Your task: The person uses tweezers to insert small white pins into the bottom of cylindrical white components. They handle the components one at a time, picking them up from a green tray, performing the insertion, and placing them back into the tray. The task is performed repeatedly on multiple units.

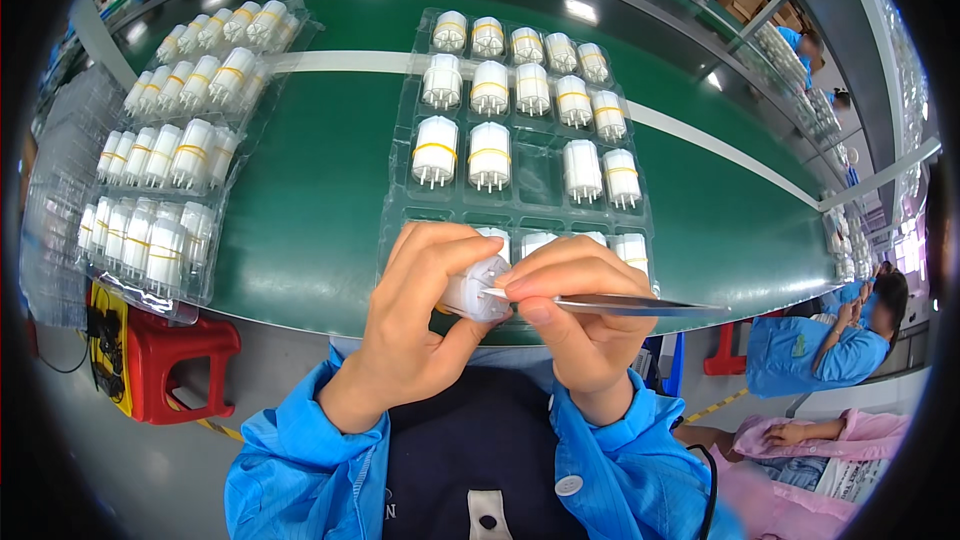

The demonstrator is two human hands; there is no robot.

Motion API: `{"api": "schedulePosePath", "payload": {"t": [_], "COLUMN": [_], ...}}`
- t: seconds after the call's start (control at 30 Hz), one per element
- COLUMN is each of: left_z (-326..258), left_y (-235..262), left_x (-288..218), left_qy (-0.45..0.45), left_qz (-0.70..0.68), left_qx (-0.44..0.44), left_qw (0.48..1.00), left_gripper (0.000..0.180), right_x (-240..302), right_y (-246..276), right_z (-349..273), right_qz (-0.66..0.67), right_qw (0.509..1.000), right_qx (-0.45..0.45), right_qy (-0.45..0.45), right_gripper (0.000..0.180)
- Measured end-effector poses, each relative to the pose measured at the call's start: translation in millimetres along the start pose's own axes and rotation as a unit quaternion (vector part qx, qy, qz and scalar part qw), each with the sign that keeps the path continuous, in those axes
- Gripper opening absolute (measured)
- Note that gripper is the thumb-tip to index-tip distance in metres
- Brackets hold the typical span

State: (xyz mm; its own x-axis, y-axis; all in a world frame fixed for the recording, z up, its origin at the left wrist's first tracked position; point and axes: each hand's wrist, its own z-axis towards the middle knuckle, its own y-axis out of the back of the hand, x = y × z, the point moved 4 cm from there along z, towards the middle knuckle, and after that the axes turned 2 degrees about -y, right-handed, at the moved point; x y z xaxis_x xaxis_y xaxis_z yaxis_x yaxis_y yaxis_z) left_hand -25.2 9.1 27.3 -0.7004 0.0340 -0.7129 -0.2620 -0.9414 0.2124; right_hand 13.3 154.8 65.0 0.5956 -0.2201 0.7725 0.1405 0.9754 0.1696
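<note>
My left hand (415,310) grips a small white cylindrical part (474,292) close to my chest. My right hand (578,312) pinches metal tweezers (640,305), whose tips touch the end of that part. Just beyond my hands lies a clear plastic tray (540,162) on the green belt (320,180), holding several white cylinders with yellow bands and short pins. One pocket in the tray's third row is empty.
A second clear tray (170,155), full of the same white parts, lies at the left. A red stool (165,355) stands below the belt's edge. At the right, other people in blue coats (820,350) sit working. A stack of empty trays (60,200) sits far left.
</note>
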Motion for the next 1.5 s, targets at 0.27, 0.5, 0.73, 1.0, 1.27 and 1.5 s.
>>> {"api": "schedulePosePath", "payload": {"t": [0.27,0.5,0.73,1.0,1.27,1.5], "left_z": [0,-3,-5,-5,-5,-5], "left_y": [2,1,1,1,2,2], "left_x": [1,-1,1,0,2,2], "left_qy": [-0.029,0.048,0.047,0.054,0.054,0.053], "left_qz": [0.061,-0.051,-0.082,-0.095,-0.098,-0.097], "left_qx": [-0.001,0.036,0.049,0.053,0.056,0.056], "left_qw": [0.998,0.997,0.994,0.993,0.992,0.992], "left_gripper": [0.054,0.054,0.053,0.052,0.052,0.051], "right_x": [-1,-6,-6,-5,-7,-8], "right_y": [-1,12,9,10,10,10], "right_z": [6,7,8,9,8,9], "right_qz": [-0.042,0.011,0.023,0.031,0.043,0.038], "right_qw": [0.998,1.000,0.999,0.999,0.998,0.999], "right_qx": [0.041,0.010,0.025,0.028,0.033,0.033], "right_qy": [0.008,-0.001,-0.002,-0.007,-0.018,-0.018], "right_gripper": [0.012,0.017,0.016,0.015,0.014,0.013]}}
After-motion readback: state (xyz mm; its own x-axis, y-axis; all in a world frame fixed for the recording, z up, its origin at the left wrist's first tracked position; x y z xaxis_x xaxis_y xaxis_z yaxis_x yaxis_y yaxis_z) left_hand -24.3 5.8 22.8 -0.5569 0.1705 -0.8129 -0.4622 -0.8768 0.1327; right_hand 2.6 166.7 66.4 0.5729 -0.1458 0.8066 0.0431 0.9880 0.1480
